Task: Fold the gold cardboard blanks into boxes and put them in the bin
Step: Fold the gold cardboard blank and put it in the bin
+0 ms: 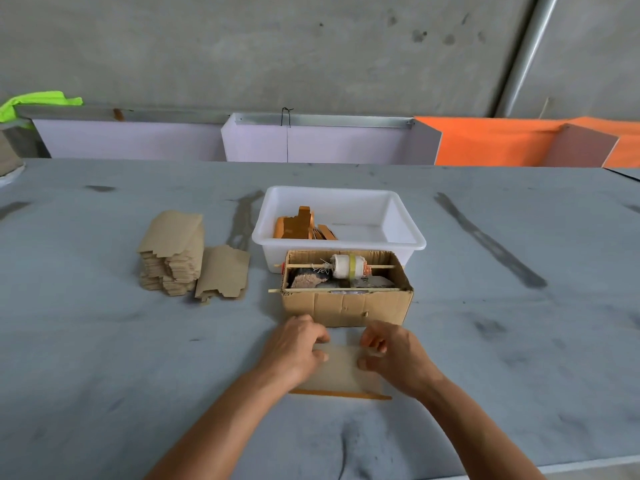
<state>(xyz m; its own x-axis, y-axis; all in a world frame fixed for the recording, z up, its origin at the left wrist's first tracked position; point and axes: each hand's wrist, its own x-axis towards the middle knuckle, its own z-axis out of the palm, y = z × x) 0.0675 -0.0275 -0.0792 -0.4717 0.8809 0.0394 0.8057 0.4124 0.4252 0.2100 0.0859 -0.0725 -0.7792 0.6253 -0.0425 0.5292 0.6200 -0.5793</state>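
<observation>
A flat cardboard blank (pixel 341 370) lies on the grey table in front of me, brown side up, with a gold edge showing along its near side. My left hand (pixel 294 348) grips its left end with curled fingers. My right hand (pixel 391 351) pinches its right end. A stack of blanks (pixel 171 252) stands at the left, with a loose blank (pixel 223 273) leaning beside it. The white bin (pixel 401 233) sits behind, holding a few folded gold boxes (pixel 298 225) in its left part.
A brown cardboard box (pixel 346 303) with a spool of thread on sticks stands between my hands and the bin. White and orange panels line the table's far edge. A green cloth (pixel 38 100) lies at the far left.
</observation>
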